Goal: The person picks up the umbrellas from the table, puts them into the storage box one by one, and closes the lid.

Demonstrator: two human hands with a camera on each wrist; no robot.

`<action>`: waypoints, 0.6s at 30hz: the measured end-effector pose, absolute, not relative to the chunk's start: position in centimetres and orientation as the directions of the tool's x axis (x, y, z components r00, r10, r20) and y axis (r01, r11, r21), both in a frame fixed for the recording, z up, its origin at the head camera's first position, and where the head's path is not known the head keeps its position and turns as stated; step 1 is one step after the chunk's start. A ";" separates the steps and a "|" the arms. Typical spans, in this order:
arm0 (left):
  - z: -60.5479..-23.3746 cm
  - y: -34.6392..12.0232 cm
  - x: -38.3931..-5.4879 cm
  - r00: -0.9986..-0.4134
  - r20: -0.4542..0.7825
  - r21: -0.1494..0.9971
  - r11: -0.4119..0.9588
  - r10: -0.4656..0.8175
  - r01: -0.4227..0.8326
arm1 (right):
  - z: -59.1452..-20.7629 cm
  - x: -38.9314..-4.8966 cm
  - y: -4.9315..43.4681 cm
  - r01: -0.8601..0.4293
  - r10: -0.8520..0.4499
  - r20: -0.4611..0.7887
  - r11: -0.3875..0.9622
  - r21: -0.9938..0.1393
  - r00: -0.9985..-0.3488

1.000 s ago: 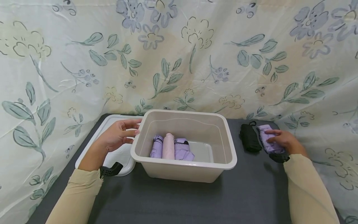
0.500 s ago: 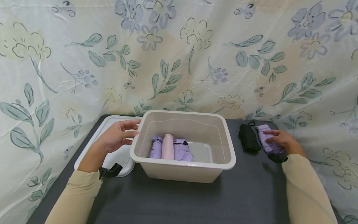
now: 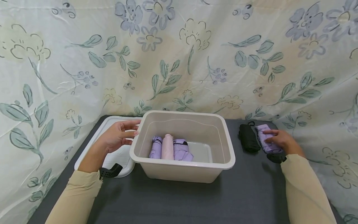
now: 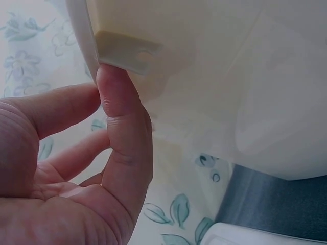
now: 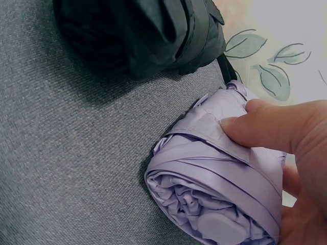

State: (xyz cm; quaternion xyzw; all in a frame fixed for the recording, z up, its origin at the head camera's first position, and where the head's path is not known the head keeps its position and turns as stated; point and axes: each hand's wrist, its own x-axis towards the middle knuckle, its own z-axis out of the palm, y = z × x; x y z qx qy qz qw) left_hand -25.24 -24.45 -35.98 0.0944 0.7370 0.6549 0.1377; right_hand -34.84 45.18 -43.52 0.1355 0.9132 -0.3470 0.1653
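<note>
A beige plastic bin [image 3: 184, 172] stands in the middle of the head view. My left hand [image 3: 118, 137] is at its left side, its fingertips touching the outside of the rim; in the left wrist view one fingertip [image 4: 115, 76] reaches under the lip by a small tab. Far to the right, my right hand [image 3: 285, 141] grips a lilac folded umbrella [image 5: 219, 158], thumb on one side and fingers partly hidden behind it. The umbrella lies on the dark table. Beside it lies a black folded umbrella [image 3: 248, 138], apart from my fingers.
Inside the bin, toward the left, lie a lilac folded umbrella [image 3: 156, 147], a pink rolled one [image 3: 167, 147] and another lilac one [image 3: 182, 151]. A white lid [image 3: 120, 165] lies left of the bin, under my left forearm. A floral curtain [image 3: 179, 62] hangs behind the table.
The view has shifted very slightly. Both hands, the bin and the umbrellas hold the same places.
</note>
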 end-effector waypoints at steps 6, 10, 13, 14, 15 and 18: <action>-35.9 -24.4 -25.2 -0.946 -0.086 0.989 0.144 0.314 -0.043 | -43.4 -34.8 44.7 0.348 0.135 -0.380 0.742 -0.573 -0.915; -35.8 -24.5 -25.0 -0.949 -0.086 0.987 0.156 0.304 -0.039 | -43.1 -34.7 44.4 0.330 0.128 -0.366 0.754 -0.568 -0.922; -35.7 -24.6 -24.9 -0.949 -0.085 0.987 0.154 0.304 -0.039 | -43.0 -34.6 44.4 0.313 0.115 -0.365 0.777 -0.547 -0.924; -35.7 -24.5 -24.8 -0.949 -0.084 0.987 0.154 0.304 -0.038 | -42.9 -34.6 44.4 0.310 0.114 -0.365 0.785 -0.537 -0.924; -35.7 -24.5 -24.8 -0.948 -0.084 0.987 0.154 0.305 -0.038 | -42.9 -34.6 44.4 0.307 0.115 -0.366 0.793 -0.526 -0.924; -35.8 -24.4 -24.9 -0.948 -0.079 0.988 0.153 0.309 -0.033 | -42.9 -34.6 44.4 0.316 0.127 -0.374 0.806 -0.500 -0.919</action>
